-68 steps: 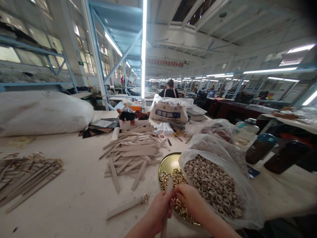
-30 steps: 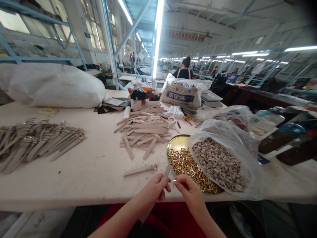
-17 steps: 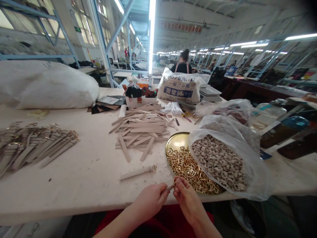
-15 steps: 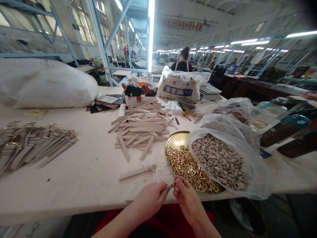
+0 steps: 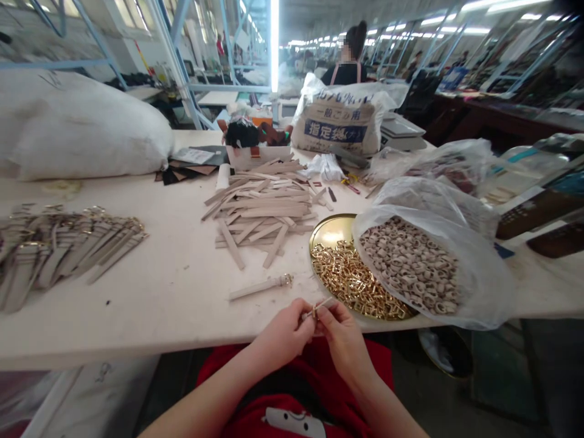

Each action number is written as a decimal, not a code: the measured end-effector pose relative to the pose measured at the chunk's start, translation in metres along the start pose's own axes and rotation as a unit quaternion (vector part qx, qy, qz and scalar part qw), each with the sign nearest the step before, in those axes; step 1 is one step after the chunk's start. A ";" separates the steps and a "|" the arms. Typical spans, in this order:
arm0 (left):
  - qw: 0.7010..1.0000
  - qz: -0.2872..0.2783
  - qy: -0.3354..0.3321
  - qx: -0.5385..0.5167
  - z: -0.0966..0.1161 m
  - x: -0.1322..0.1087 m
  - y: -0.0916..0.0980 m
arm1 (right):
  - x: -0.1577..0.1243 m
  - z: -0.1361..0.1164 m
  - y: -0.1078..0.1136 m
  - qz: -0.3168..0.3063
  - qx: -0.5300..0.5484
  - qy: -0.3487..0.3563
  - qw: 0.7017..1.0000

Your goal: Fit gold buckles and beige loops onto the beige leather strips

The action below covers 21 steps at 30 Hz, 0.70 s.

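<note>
My left hand [image 5: 292, 325] is closed around a beige strap [image 5: 327, 302] just beyond the table's front edge. Opposite it, my right hand [image 5: 342, 334] pinches the same strap, whose end pokes up between the fingers. A small gold buckle [image 5: 314, 312] is on the strap between my hands; my fingers partly hide it. On the table ahead lies a single strap with a buckle [image 5: 260, 288] at its right end. Close to my right hand is a round gold tray [image 5: 335, 225] with many gold buckles [image 5: 358, 280]. A clear plastic bag [image 5: 483, 292] of beige strap loops [image 5: 410, 261] overlaps the tray.
Loose beige straps [image 5: 269, 210] are heaped mid-table. Buckled straps [image 5: 68, 249] are piled at the left, before a large white sack [image 5: 86, 128]. A printed bag [image 5: 337, 121] stands at the back. Another person [image 5: 344, 70] is beyond the table.
The view has tilted downward. The strap's end now sticks up past the buckle at my right fingers, where earlier the buckle was at the strap's tip. Both hands remain close together.
</note>
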<state>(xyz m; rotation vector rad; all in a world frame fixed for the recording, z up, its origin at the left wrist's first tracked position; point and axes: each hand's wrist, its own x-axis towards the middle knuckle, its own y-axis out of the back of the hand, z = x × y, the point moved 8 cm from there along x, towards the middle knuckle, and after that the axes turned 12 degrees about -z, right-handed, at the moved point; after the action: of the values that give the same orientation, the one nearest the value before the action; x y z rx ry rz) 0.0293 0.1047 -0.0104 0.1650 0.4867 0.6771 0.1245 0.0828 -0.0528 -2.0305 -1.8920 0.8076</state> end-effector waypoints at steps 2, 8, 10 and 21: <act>0.997 -0.036 0.008 -0.067 -0.004 -0.002 -0.007 | -0.002 -0.003 0.002 0.022 0.022 0.012 0.999; 0.990 -0.014 -0.015 -0.137 -0.011 -0.004 -0.012 | -0.011 0.000 -0.001 0.034 0.034 0.015 0.999; 0.989 0.006 -0.035 -0.143 -0.012 -0.004 -0.012 | -0.016 0.004 -0.005 0.021 0.012 0.014 1.000; 0.990 -0.032 -0.008 -0.139 -0.020 -0.016 -0.021 | -0.022 0.004 -0.001 0.002 -0.041 0.008 0.999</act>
<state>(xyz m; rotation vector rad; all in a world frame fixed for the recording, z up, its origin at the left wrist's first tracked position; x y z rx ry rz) 0.0211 0.0781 -0.0280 -0.1075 0.3753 0.6730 0.1214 0.0609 -0.0503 -2.0830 -1.9442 0.7244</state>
